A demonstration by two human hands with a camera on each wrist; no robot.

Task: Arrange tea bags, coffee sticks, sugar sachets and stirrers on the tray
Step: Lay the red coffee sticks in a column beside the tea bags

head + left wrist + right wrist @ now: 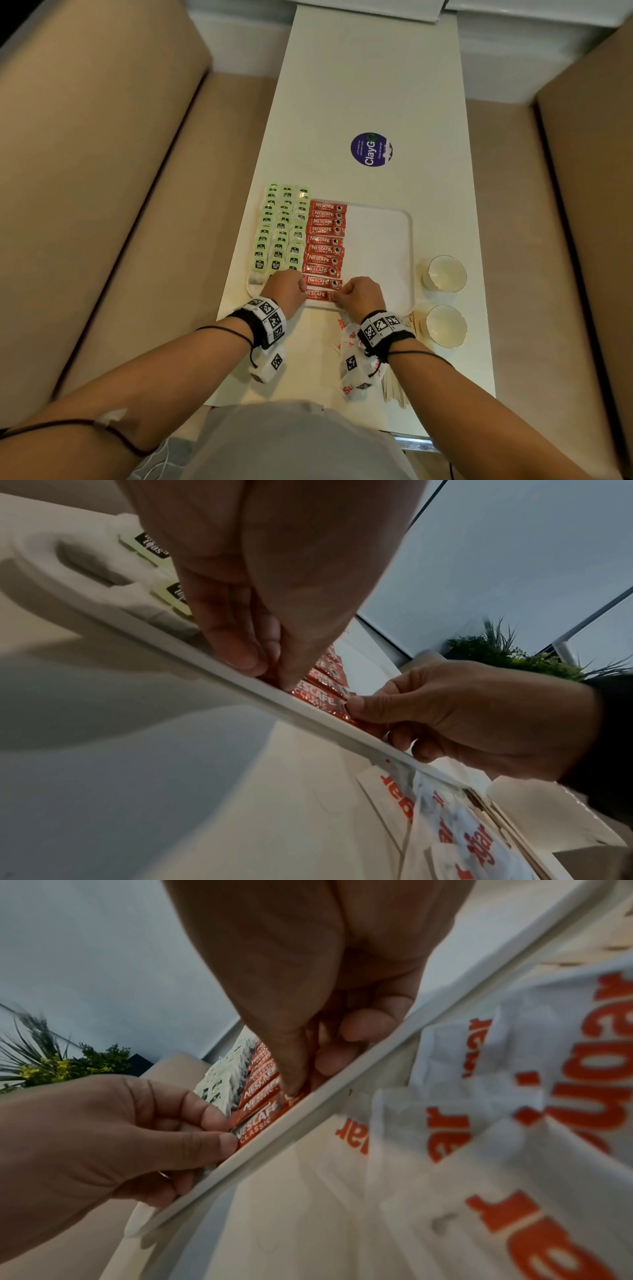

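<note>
red foil sits pinched at both ends: your left hand point(287, 287) and right hand point(360, 295) each nip the nearest coffee stick point(318, 296) between thumb and fingers point(219, 1118). lower it flat, snug against its neighbour, square to the tray point(394, 240) rim; sugar sachets point(349, 342) wait on the tabletop point(342, 85).

left hand point(240, 631) is seen at the tray rim point(212, 664), fingertips pinched on one end of the nearest coffee stick point(313, 697) | right hand point(455, 718) is pinched on its other end | tea bags point(150, 546) are laid inside the rim | sugar sachets point(459, 840) are lying outside it
</note>
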